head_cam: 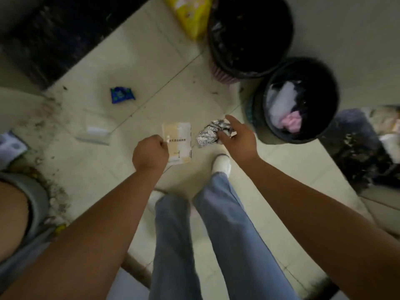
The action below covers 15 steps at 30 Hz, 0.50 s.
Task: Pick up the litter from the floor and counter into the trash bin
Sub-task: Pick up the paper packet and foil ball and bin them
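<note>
My left hand (150,153) is closed around a beige and white paper packet (179,139) held above the tiled floor. My right hand (239,137) grips a crumpled ball of silver foil (211,132), forefinger stretched out, just left of the smaller black-lined trash bin (259,118). That bin holds white and pink waste. A larger black-lined bin (218,50) stands behind it. On the floor lie a blue wrapper (121,95) and a clear plastic wrapper (95,132).
A yellow package (190,14) lies beside the large bin. Dirt and crumbs run along the left floor edge near a dark mat (54,35). My legs and white shoes (221,164) stand below my hands. A cluttered dark object (363,148) sits at right.
</note>
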{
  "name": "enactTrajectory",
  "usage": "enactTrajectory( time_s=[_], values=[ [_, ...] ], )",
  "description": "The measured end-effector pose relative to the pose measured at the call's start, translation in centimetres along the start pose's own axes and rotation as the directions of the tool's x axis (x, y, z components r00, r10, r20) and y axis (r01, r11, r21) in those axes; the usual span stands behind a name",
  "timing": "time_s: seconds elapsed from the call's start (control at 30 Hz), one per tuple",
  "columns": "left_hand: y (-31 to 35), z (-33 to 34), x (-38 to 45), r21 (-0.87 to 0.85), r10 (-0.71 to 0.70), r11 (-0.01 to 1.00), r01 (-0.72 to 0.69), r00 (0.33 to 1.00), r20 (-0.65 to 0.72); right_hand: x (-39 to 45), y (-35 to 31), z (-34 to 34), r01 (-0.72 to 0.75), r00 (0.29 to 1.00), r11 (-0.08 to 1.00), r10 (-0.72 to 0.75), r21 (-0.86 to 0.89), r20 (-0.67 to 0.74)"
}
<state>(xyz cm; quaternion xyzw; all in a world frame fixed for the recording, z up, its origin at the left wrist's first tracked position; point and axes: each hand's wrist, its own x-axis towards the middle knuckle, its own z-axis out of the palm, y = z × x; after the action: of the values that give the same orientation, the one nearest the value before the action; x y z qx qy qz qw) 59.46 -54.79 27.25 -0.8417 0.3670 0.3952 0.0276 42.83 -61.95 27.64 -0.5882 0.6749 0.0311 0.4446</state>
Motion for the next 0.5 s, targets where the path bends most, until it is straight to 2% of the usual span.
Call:
enactTrajectory(
  time_s=[0.13, 0.23, 0.37, 0.5],
  values=[
    [10.9, 0.1, -1.5, 0.004, 0.117, 0.993, -0.117, 0.993, 0.007, 1.3, 3.7, -9.8, -0.097, 0.982, 0.982, 0.120, 0.160, -0.143],
    [18.5, 1.5, -1.4, -0.004, 0.155, 0.988, -0.155, 0.988, -0.002, 3.4, 8.5, -16.0, -0.225, 0.951, 0.945, 0.266, 0.237, -0.159],
    [28.0, 4.5, -0.3, -0.055, 0.088, 0.994, -0.089, 0.996, -0.026, 6.3, 14.5, -22.1, -0.353, 0.916, 0.912, 0.382, 0.210, -0.122],
    [34.4, 9.2, 1.0, -0.065, 0.023, 0.998, -0.020, 0.999, 0.047, 10.2, 18.7, -25.7, -0.453, 0.877, 0.862, 0.477, 0.228, -0.061]
  ],
)
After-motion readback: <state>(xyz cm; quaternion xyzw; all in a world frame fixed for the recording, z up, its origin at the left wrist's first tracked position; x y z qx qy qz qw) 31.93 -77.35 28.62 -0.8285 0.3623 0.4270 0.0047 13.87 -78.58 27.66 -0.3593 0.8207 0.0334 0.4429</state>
